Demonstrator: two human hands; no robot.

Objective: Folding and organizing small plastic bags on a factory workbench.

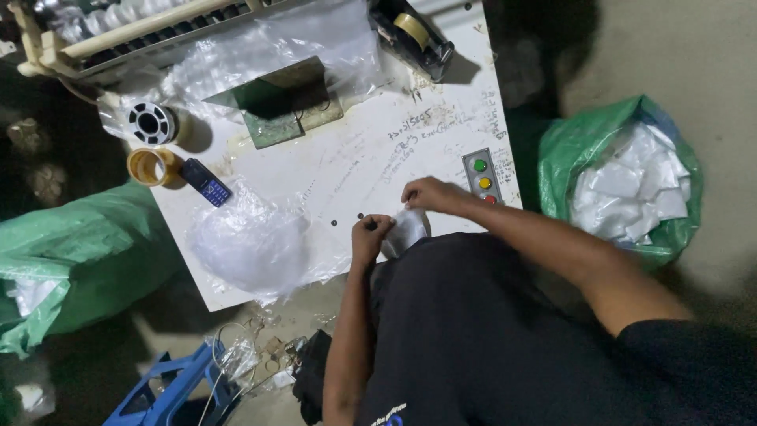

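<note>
Hands meet at the near edge of the white bench [347, 158], both on one small thing. The left hand [371, 235] is curled shut, its fingers pinching the left side of a small clear plastic bag [408, 229] that looks pale and crumpled, with something whitish inside or behind it; what that is cannot be told. The right hand [430, 195] comes in from the right with its fingers bent down over the bag's top edge, gripping it as well. The bag sits just over the bench's front edge, right against the person's dark shirt, between the two hands. Just beside the right hand, on the bench's right edge, is a small grey control box [482, 176] with green, yellow and red buttons. To the left of the hands lies a loose heap of clear plastic bags [252, 244], and beyond it a dark mobile phone [205, 182], a yellowish tape roll [152, 166] and a black-and-white spool [151, 123]. A tape dispenser [412, 33] stands at the far right corner of the bench. On the floor, a green sack [623, 177] to the right holds white packets, and another green sack [79, 252] lies to the left.
</note>
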